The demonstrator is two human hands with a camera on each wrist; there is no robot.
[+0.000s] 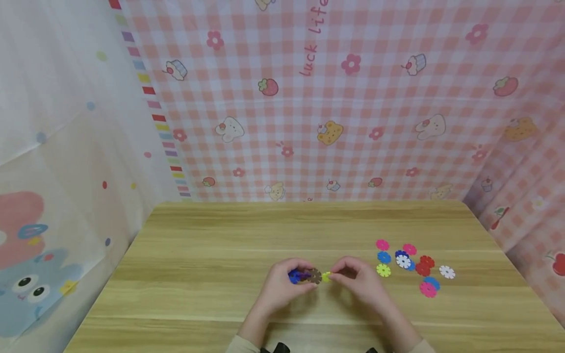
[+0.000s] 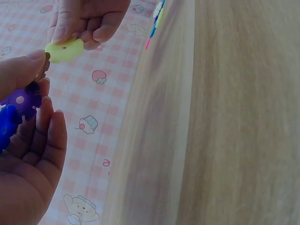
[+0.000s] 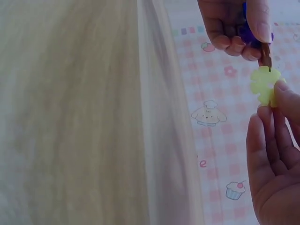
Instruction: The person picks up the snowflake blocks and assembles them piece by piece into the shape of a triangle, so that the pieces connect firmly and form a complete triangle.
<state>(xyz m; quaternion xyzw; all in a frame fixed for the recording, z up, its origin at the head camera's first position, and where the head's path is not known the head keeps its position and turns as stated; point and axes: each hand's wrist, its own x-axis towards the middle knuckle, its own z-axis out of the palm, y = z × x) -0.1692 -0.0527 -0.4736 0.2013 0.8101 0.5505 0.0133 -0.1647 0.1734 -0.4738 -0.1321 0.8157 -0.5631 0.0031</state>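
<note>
My left hand (image 1: 282, 284) grips a short chain of notched plastic discs above the table. In that chain are a blue disc (image 2: 7, 124), a purple disc (image 2: 26, 103) and a brown disc (image 1: 315, 276), standing at angles to each other. Between the thumb and fingers of my right hand (image 1: 359, 282) is a yellow notched disc (image 3: 263, 86). Its edge meets the brown disc's edge, turned crosswise to it; how deeply the notches are engaged cannot be told. My left palm and fingers partly hide the chain.
Loose notched discs lie on the wooden table (image 1: 198, 294) to the right: a yellow-green disc (image 1: 383, 270), a white disc (image 1: 447, 272), a pink disc (image 1: 428, 289), a red disc (image 1: 422, 267) and several others, some overlapping. A checked curtain (image 1: 300, 162) hangs behind the table.
</note>
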